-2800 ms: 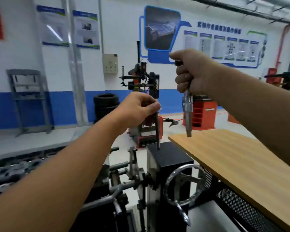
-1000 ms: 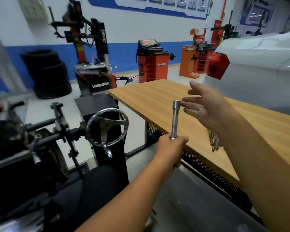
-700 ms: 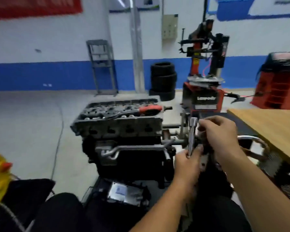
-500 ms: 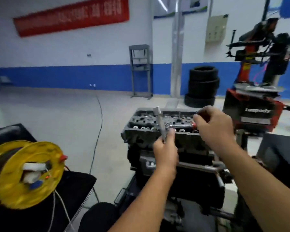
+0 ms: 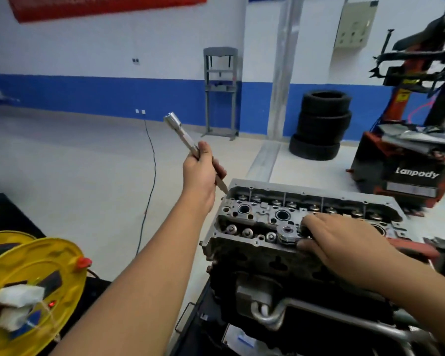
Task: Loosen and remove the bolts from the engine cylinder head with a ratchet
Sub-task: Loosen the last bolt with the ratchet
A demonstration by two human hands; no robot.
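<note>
- My left hand was raised over the floor to the left of the engine, fingers curled round a long silver socket extension.
- The extension was tilted, its wider socket end up and away to the left, its thin end poking out below my palm toward the near left corner of the cylinder head.
- That thin end stood just beside the head's corner; I could not tell whether it touched.
- My right hand lay on top of the cylinder head, fingers bent over the ratchet, gripping it near its round chrome head.
- The ratchet's head sat on the front row of the cylinder head, among the bolts in that row; its handle was mostly hidden under my hand, with a strip of red showing past my wrist.
- Several bolts showed seated along the front row to the left of the ratchet, and round bores lay open in the middle of the head.
- The cylinder head sat on the dark engine block, with a grey pipe curving along the block's front.
- A yellow cable reel stood at my lower left, well apart from the engine.
- A stack of tyres stood by the blue-banded wall, and a red tyre machine to the right behind the engine.
</note>
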